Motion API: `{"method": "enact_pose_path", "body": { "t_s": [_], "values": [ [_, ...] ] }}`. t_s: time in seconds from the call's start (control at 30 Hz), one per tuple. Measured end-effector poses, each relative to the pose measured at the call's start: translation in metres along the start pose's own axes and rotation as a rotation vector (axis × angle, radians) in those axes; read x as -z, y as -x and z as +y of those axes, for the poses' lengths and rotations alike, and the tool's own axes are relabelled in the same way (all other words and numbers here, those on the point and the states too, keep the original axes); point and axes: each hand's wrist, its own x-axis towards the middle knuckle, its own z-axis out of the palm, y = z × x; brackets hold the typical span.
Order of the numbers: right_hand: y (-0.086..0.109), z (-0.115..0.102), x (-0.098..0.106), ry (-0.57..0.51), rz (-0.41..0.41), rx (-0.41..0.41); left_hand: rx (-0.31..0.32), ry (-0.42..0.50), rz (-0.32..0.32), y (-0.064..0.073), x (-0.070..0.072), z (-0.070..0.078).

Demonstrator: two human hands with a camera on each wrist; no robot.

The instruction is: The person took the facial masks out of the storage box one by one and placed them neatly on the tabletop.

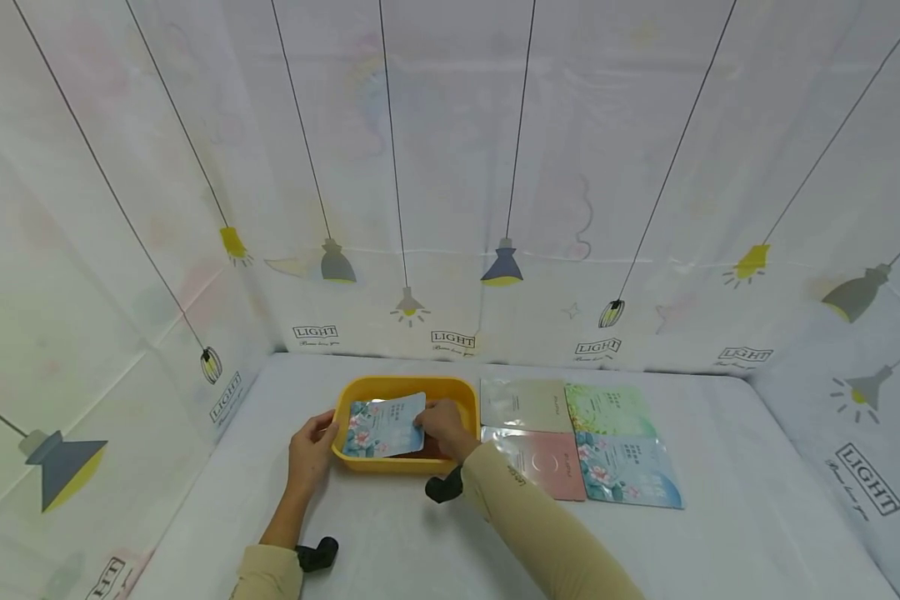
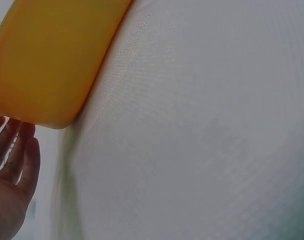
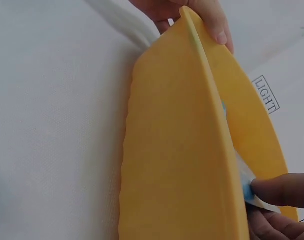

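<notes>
A yellow plastic tray (image 1: 408, 467) stands on the table. My left hand (image 1: 313, 450) holds its left end, with fingers against the outside and a fingertip over the rim in the right wrist view. Inside the tray, my right hand (image 1: 444, 427) pinches the right edge of a light-blue floral sachet (image 1: 386, 427), which looks like a face mask packet, between thumb and fingers. That sachet lies tilted over reddish packaging (image 1: 431, 448), mostly hidden by it and the hand. The left wrist view shows the tray's outer wall (image 2: 51, 60) above the left fingers (image 2: 29, 165).
Right of the tray lie several flat sachets in two rows: beige (image 1: 525, 404), green (image 1: 611, 408), pink (image 1: 543, 462) and blue floral (image 1: 630, 471). The white table (image 1: 727, 467) meets a cloth backdrop (image 1: 450, 167) printed with lamps.
</notes>
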Motion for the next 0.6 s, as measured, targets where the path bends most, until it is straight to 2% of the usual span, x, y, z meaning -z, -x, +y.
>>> {"method": "enact_pose_path", "body": {
  "t_s": [0.37,0.6],
  "values": [
    [0.009,-0.004,0.007,-0.046,0.018,0.065,-0.008,-0.003,0.000,0.000,0.000,-0.001],
    [0.015,-0.009,0.015,-0.117,-0.026,0.108,-0.015,-0.009,0.017,0.000,0.000,-0.001]
  ]
}}
